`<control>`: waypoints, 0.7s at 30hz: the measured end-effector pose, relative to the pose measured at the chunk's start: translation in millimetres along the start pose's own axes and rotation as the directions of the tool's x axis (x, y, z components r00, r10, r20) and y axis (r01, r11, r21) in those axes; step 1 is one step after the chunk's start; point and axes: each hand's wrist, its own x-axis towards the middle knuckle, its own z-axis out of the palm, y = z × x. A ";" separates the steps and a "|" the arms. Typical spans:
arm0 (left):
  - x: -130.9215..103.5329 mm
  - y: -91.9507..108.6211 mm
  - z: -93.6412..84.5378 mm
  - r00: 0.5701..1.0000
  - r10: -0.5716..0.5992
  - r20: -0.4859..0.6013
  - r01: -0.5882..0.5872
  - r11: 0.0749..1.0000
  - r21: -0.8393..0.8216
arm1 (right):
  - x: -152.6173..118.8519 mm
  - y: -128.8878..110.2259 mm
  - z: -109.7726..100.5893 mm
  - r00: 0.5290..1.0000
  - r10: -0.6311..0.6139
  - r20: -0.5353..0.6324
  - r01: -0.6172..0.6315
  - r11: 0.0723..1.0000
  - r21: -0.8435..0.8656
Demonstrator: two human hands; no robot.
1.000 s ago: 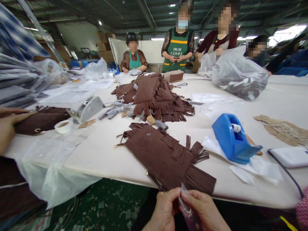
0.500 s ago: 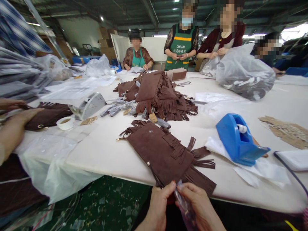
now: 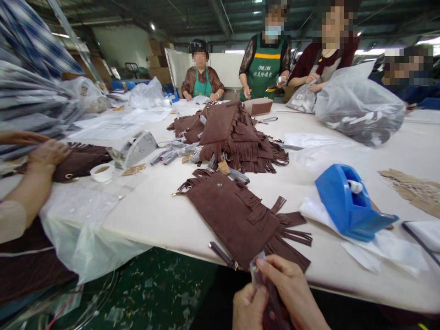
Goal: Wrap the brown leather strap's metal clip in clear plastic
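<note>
A clear plastic sleeve (image 3: pixel 256 275) with something dark brown inside is gripped between my two hands below the table's front edge. My right hand (image 3: pixel 294 288) pinches it near the top end. Lower down, my left hand (image 3: pixel 248 306) closes round it with the thumb on top. Just beyond them lies a brown fringed suede bag (image 3: pixel 233 213), flat on the table, its fringe spread to the right. A short brown strap with a metal clip (image 3: pixel 222 253) sticks out at the bag's near left edge. Neither hand touches the bag.
Behind the bag stands a pile of similar fringed bags (image 3: pixel 227 128). A blue tape dispenser (image 3: pixel 343 201) is at right, a grey one (image 3: pixel 135 149) at left. A co-worker's hands (image 3: pixel 50 153) handle another bag at far left. Several people stand or sit across the table (image 3: pixel 137 211).
My left hand has moved down along the sleeve, away from the bag's edge and strap. My right hand stays near the sleeve's top. The far co-worker in green has parted their hands.
</note>
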 end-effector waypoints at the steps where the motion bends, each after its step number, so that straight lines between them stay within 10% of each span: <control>1: -2.0 2.9 0.2 1.000 -0.022 0.004 0.022 1.000 -0.009 | -0.2 -0.9 -4.9 0.998 -0.061 0.014 0.062 0.994 -0.085; 8: 0.4 -3.2 -3.4 1.000 -0.022 -0.019 0.020 0.993 -0.116 | -20.8 11.1 -25.0 0.989 -0.033 0.147 0.066 0.971 -0.230; 14: 0.3 -13.7 -3.6 1.000 -0.010 0.025 0.015 0.974 -0.225 | -24.7 25.9 -18.2 0.997 -0.070 0.036 0.076 0.972 -0.223; 21: -4.1 -15.1 10.6 0.995 -0.078 0.069 0.099 0.909 -0.404 | -25.2 30.1 -14.9 0.943 -0.332 0.024 0.234 0.612 -0.755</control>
